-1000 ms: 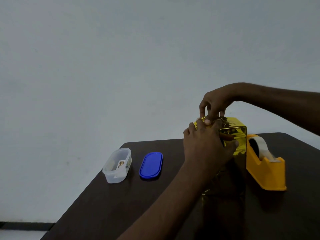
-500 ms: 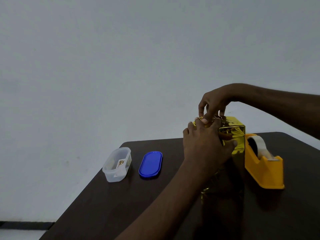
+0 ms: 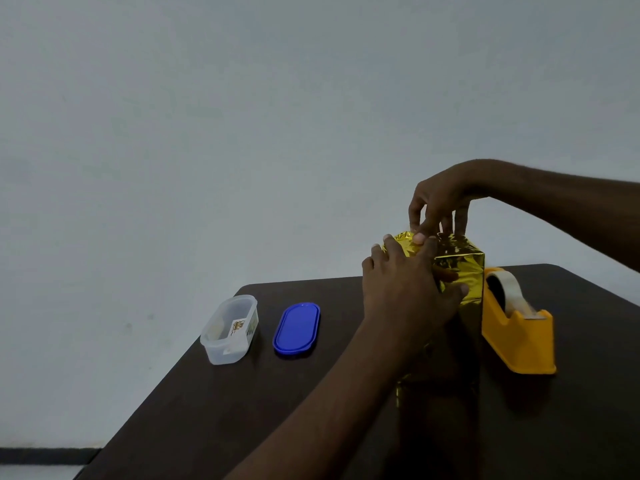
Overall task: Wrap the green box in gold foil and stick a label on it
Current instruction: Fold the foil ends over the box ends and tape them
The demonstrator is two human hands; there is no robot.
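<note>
A tall box stands upright on the dark table, fully covered in gold foil [image 3: 462,271]; no green shows. My left hand [image 3: 405,292] lies flat against the box's near upper face, with the thumb across the foil. My right hand [image 3: 440,202] reaches over from the right, and its fingertips press down on the crinkled foil at the top edge. The lower part of the box is in shadow behind my left forearm. Whether tape is under the fingers I cannot tell.
An orange tape dispenser [image 3: 516,334] with a roll of clear tape stands touching-close to the right of the box. A clear plastic tub [image 3: 230,329] holding small labels and its blue lid [image 3: 297,330] lie to the left. The table [image 3: 214,410] ends at left.
My right hand's fingers have shifted slightly along the top foil edge. The left hand stays pressed on the box, which has not moved on the table.
</note>
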